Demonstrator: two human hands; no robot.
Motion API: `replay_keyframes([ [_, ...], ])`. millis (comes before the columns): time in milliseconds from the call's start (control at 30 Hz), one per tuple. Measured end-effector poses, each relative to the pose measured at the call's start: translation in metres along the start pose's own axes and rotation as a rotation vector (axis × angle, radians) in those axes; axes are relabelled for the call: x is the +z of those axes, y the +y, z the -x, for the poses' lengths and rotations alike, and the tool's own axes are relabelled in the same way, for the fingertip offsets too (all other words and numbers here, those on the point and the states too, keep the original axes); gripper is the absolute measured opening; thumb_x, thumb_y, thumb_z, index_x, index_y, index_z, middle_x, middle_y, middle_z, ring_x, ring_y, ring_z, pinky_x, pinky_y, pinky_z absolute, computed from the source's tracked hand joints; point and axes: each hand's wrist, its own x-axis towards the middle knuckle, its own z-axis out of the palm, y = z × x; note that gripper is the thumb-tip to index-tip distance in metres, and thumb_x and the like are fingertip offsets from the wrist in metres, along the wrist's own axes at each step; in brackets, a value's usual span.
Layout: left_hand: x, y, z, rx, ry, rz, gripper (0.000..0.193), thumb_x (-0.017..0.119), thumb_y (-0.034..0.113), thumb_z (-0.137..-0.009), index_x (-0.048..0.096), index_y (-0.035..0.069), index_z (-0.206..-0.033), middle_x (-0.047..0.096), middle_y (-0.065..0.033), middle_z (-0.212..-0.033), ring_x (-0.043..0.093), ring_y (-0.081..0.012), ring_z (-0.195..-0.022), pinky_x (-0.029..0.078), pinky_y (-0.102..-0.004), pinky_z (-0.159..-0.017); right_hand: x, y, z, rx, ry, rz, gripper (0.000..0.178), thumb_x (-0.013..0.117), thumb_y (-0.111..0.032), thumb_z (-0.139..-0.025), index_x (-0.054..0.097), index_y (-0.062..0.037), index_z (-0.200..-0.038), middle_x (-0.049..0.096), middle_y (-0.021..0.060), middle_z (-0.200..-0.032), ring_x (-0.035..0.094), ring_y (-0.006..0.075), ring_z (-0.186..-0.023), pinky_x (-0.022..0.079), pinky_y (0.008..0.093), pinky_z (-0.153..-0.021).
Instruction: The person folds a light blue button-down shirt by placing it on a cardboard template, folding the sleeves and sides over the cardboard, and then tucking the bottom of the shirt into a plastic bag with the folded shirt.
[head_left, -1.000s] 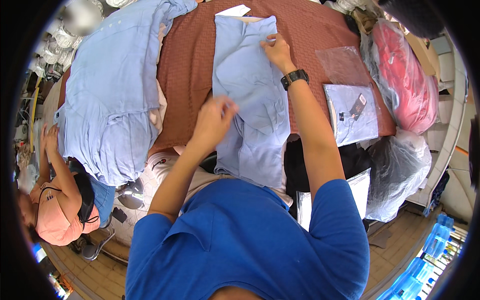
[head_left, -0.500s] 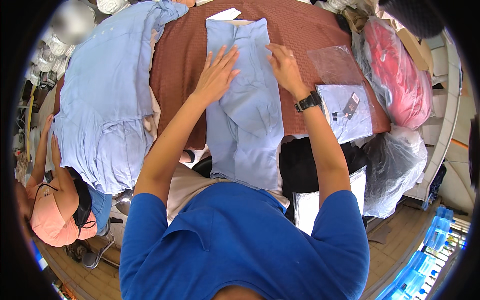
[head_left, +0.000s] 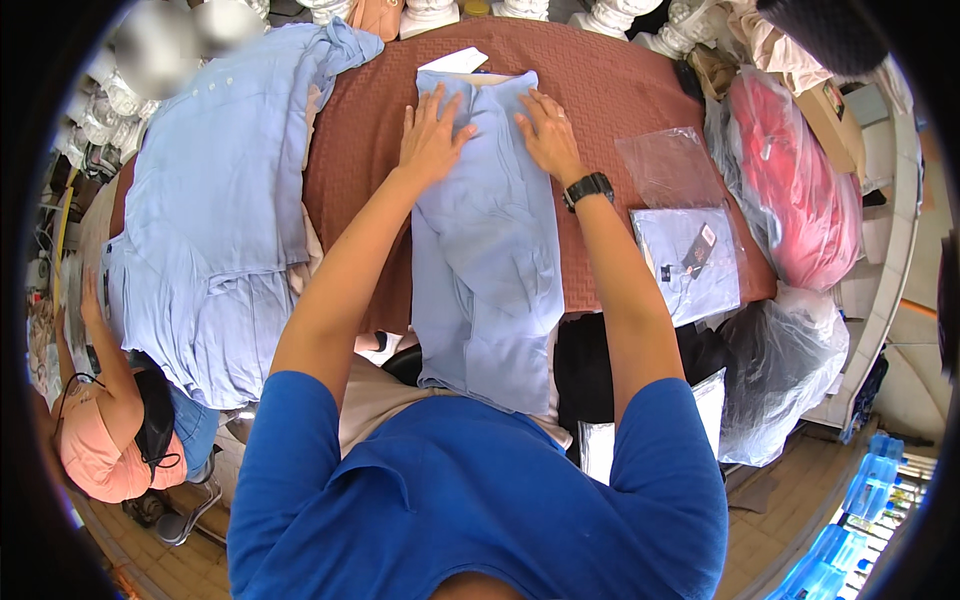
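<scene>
One garment: long, folded light-blue cloth piece (head_left: 485, 240), stretching from upper centre to below the middle of the frame, mostly over a brown textured tablecloth (head_left: 355, 200).
Left hand (head_left: 430, 142): palm down on its upper left edge, fingers spread apart.
Right hand (head_left: 551, 142): across its upper right edge, thumb and fingers apart.
Top end: flat white card (head_left: 455, 61), upper centre.
Right side: light-blue garment in clear plastic (head_left: 690, 275), right of centre; red bundle in clear plastic (head_left: 795, 190), upper right.
Left side: large light-blue garment pile (head_left: 220, 180), upper left; co-worker in a peach shirt (head_left: 105, 440), lower left.
</scene>
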Motion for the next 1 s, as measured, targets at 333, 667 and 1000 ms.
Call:
replay_keyframes([
  [333,0.028,-0.044,-0.017,0.088,-0.097,-0.151,0.063,0.045,0.051,-0.097,0.034,0.024,-0.152,0.024,-0.007,-0.161,0.017,-0.0339,-0.149,0.015,-0.052,-0.12,0.046,0.011,-0.015,-0.015,-0.116,0.224,0.059,0.057,-0.043,-0.092,0.047,-0.0058,-0.137,0.039,0.0147,-0.149,0.032,0.0367,-0.14,0.025,0.0529,-0.116],
  [667,-0.016,-0.068,-0.001,-0.046,0.008,0.562,0.043,0.058,0.038,-0.097,0.057,0.019,-0.135,0.05,-0.0092,-0.142,0.044,-0.0313,-0.13,0.036,-0.0447,-0.107,-0.009,-0.014,0.005,0.057,0.084,0.069,0.051,0.064,-0.036,-0.091,0.051,-0.0041,-0.129,0.054,0.0168,-0.131,0.049,0.037,-0.123,0.039,0.05,-0.101],
  [1000,-0.148,0.011,0.292,-0.259,-1.053,0.885,0.014,0.057,0.009,-0.094,0.065,0.004,-0.104,0.064,-0.0048,-0.103,0.058,-0.0137,-0.097,0.044,-0.0263,-0.085,-0.17,-0.102,0.247,0.601,-1.062,-0.567,0.011,0.071,-0.013,-0.087,0.069,-0.0029,-0.091,0.066,0.0031,-0.087,0.056,0.0089,-0.077,0.045,0.0258,-0.067],
])
